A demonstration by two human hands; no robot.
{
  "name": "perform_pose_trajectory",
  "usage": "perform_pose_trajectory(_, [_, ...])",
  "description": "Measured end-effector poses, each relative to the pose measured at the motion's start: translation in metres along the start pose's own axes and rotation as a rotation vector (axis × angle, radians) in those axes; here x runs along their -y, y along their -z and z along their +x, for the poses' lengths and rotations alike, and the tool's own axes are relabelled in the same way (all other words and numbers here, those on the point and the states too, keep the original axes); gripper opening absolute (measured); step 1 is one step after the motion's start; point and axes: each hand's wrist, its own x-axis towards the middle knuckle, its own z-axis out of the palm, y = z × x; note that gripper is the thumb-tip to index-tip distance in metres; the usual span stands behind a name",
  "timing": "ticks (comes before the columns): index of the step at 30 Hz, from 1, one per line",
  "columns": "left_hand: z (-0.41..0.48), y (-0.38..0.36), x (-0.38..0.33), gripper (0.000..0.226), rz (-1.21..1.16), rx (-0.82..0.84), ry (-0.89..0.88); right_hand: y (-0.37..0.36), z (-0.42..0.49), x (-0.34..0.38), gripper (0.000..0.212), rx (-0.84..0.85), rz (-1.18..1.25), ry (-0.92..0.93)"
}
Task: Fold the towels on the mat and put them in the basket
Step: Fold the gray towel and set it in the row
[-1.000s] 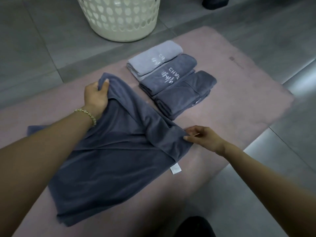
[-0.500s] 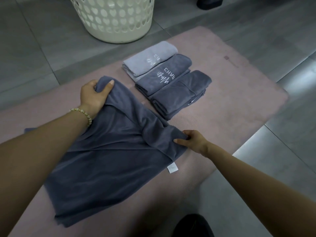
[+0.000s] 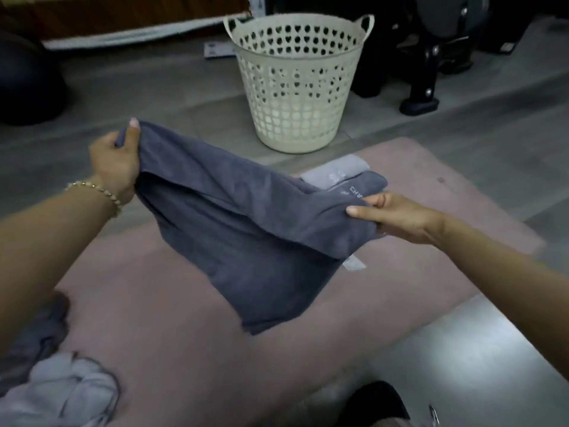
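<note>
Towel, dark grey and doubled, hangs lifted above the mat, sagging in the middle. Beyond the mat's far edge stands the basket. 2 folded towels lie at the mat's far side; loose towels heap at its near left corner. Left hand and right hand each clamp an upper corner, fingers curled on cloth. Held only there, the layers could slide askew and spoil the fold.

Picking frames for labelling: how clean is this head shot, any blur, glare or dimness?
Head view: dim overall; the dark towel held by left hand and right hand is slightly blurred; crumpled towels at lower left smear most; glare brightens the floor at lower right; the basket reads fairly sharp.
</note>
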Motion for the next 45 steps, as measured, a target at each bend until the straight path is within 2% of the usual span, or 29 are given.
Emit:
perform_pose_trajectory(2, [-0.007, 0.056, -0.015, 0.047, -0.070, -0.101, 0.043, -0.010, -0.015, 0.036, 0.060, 0.035, 0.127, 0.064])
perform_pose_trajectory(4, [-0.022, 0.101, -0.025, 0.037, -0.182, -0.189, 0.100, -0.026, -0.026, 0.069, 0.033, 0.004, 0.218, 0.156])
perform_pose_trajectory(5, [-0.032, 0.119, -0.028, 0.032, -0.222, -0.210, 0.129, -0.036, -0.029, 0.084, 0.028, -0.024, 0.229, 0.195])
perform_pose_trajectory(6, [-0.041, 0.136, -0.031, 0.029, -0.251, -0.214, 0.151, -0.046, -0.030, 0.096, 0.031, -0.051, 0.218, 0.229])
perform_pose_trajectory(10, [-0.066, 0.191, -0.049, 0.023, -0.260, -0.103, 0.165, -0.078, -0.041, 0.131, 0.072, -0.107, 0.171, 0.295])
perform_pose_trajectory(14, [-0.081, 0.234, -0.087, 0.020, -0.328, -0.020, 0.091, -0.093, -0.054, 0.163, 0.080, -0.114, 0.168, 0.327])
perform_pose_trajectory(16, [-0.084, 0.245, -0.094, 0.020, -0.340, 0.005, 0.083, -0.101, -0.055, 0.173, 0.066, -0.141, 0.167, 0.333])
perform_pose_trajectory(19, [-0.081, 0.249, -0.075, 0.020, -0.320, 0.016, 0.149, -0.116, -0.050, 0.176, 0.028, -0.200, 0.107, 0.323])
perform_pose_trajectory(20, [-0.079, 0.246, -0.063, 0.020, -0.294, 0.012, 0.189, -0.119, -0.042, 0.172, 0.017, -0.236, 0.049, 0.317])
perform_pose_trajectory(21, [-0.077, 0.241, -0.046, 0.021, -0.241, 0.006, 0.226, -0.123, -0.032, 0.164, 0.016, -0.279, -0.020, 0.313])
perform_pose_trajectory(24, [-0.075, 0.221, 0.014, 0.030, -0.047, -0.039, 0.297, -0.130, 0.013, 0.126, 0.039, -0.369, -0.238, 0.315])
perform_pose_trajectory(26, [-0.074, 0.207, 0.054, 0.033, 0.095, -0.050, 0.336, -0.135, 0.047, 0.097, 0.052, -0.403, -0.330, 0.236])
perform_pose_trajectory(28, [-0.069, 0.191, 0.087, 0.038, 0.163, -0.066, 0.408, -0.138, 0.078, 0.073, 0.050, -0.434, -0.444, 0.134])
perform_pose_trajectory(30, [-0.060, 0.172, 0.114, 0.036, 0.064, -0.036, 0.530, -0.141, 0.111, 0.049, 0.037, -0.470, -0.573, 0.063])
perform_pose_trajectory(31, [-0.053, 0.163, 0.126, 0.031, -0.010, -0.024, 0.599, -0.142, 0.130, 0.040, 0.034, -0.478, -0.564, 0.040])
perform_pose_trajectory(34, [-0.024, 0.139, 0.160, 0.022, -0.170, -0.071, 0.647, -0.146, 0.193, 0.011, 0.022, -0.482, -0.229, -0.010])
perform_pose_trajectory(37, [0.009, 0.122, 0.200, 0.023, -0.137, -0.099, 0.586, -0.156, 0.250, -0.006, 0.011, -0.493, -0.144, -0.001])
perform_pose_trajectory(40, [0.024, 0.104, 0.231, 0.013, -0.075, -0.051, 0.583, -0.169, 0.287, -0.025, 0.011, -0.413, -0.049, -0.041])
perform_pose_trajectory(43, [0.006, 0.097, 0.268, 0.071, 0.168, 0.109, 0.640, -0.176, 0.302, -0.070, 0.040, -0.318, -0.095, -0.121])
perform_pose_trajectory(45, [-0.024, 0.100, 0.290, 0.077, 0.235, 0.151, 0.712, -0.177, 0.290, -0.107, 0.042, -0.267, -0.265, -0.138])
